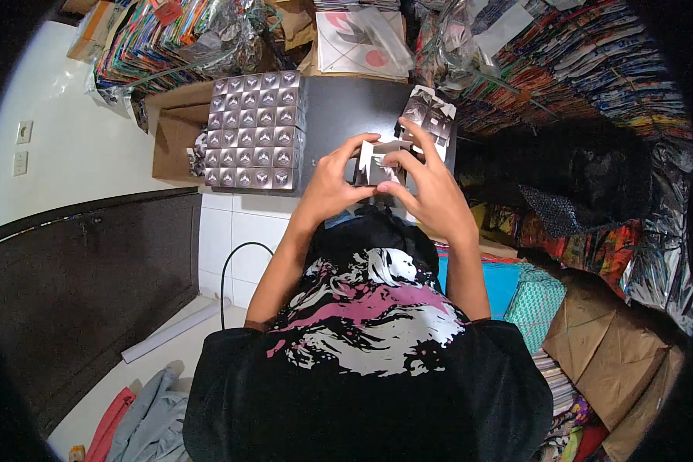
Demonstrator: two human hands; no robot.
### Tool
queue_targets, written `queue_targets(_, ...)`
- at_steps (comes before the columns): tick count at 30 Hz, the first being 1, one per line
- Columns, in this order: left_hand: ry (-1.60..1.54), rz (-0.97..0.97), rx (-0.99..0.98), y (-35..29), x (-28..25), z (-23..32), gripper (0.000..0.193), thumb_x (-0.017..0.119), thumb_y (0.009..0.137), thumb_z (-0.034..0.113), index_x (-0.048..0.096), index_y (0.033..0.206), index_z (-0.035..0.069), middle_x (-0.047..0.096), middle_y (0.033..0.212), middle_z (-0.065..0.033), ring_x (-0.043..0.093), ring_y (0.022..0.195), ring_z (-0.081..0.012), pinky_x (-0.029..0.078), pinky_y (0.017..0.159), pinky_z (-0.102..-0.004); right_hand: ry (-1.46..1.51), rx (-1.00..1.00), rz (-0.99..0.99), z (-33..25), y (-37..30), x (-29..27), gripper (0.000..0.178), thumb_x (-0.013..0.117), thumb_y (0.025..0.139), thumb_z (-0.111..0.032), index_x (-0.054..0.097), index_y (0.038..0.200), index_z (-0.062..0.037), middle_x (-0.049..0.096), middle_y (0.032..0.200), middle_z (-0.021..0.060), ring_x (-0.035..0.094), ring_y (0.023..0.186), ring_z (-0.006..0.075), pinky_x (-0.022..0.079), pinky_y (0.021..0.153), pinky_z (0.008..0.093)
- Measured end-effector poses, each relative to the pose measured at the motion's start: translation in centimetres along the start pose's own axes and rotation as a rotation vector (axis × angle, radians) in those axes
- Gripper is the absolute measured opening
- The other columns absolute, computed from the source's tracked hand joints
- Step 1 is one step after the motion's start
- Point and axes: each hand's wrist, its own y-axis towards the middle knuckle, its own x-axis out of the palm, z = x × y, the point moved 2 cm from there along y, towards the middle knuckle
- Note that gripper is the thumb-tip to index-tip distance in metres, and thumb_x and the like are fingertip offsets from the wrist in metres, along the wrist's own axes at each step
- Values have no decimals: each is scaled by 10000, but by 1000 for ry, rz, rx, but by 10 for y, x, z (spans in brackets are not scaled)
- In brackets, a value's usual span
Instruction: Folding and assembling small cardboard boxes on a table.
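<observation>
A small dark-and-white cardboard box with raised white flaps is held between my two hands, above the near edge of the dark table. My left hand grips its left side, fingers along the far edge and thumb at the near edge. On the right, my right hand has its thumb against the near edge and a bent finger at the open top; its index finger stretches away toward a pile of similar printed card pieces. What the box holds inside cannot be made out.
Rows of matching boxes stand at the table's left, beside an open brown carton. Bundled printed sheets and papers line the back. Tall stacks of bundles and brown wrapping paper crowd my right side.
</observation>
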Motion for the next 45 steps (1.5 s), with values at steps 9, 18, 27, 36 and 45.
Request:
queue_targets(9,-96,-130,-102,-5,-9,-8,1058,978,721,214,355,1568,95,648,1384,-167,643,1260,-257,502,1098,-417,270,83,-124,26,-1,0,225,716,961,-176,689,1125,-24,704,1157,167,698,997,369,564,893,407)
queue_targets(18,278,75,117,-11,15,20,780,940,752,324,578,1382,38,646,1339,-209,671,1200,-395,545,1009,-438,113,167,164,35,-2,10,217,728,953,-182,666,1034,9,684,969,191,670,859,375,519,783,429)
queue_targets(27,368,62,107,-15,18,6,622,908,788,315,663,1321,107,636,1334,-204,691,1127,-425,581,936,-463,106,176,111,31,-4,8,202,740,949,-153,690,1000,35,701,953,151,675,829,262,551,733,365)
queue_targets(36,529,-150,60,-11,15,5,501,826,845,379,662,1267,164,603,1341,-203,716,952,-471,604,817,-534,101,136,92,32,-7,11,194,756,941,-145,717,991,38,704,958,143,704,825,260,580,705,355)
queue_targets(45,646,-238,-1,-12,15,14,468,849,807,366,700,1187,138,621,1351,-146,729,953,-425,608,816,-503,-105,406,130,30,-12,29,235,790,863,-245,751,942,-27,733,979,179,720,904,380,564,816,445)
